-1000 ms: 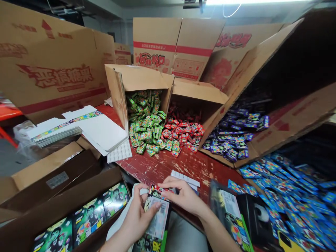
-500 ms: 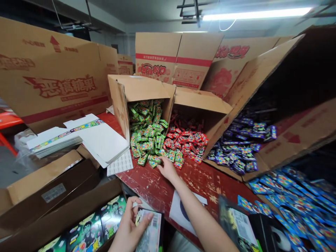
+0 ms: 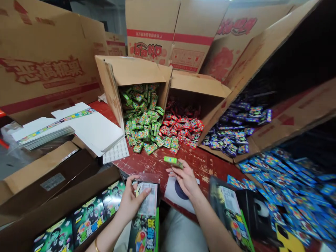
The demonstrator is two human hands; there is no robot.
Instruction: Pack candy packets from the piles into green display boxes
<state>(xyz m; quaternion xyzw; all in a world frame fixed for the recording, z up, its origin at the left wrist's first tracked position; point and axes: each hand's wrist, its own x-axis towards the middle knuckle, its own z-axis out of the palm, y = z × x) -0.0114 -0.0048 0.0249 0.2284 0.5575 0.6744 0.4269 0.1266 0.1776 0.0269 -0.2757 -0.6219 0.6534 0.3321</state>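
printed carton (image 3: 49, 66), back left | yellow object (image 3: 292, 241), lower right

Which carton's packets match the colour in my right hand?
The carton immediately left of the red packets: green packets spill from it; purple packets and blue packets lie farther right.

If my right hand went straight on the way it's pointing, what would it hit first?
Your right hand would likely meet the pile of green packets first, though depth is unclear from this view.
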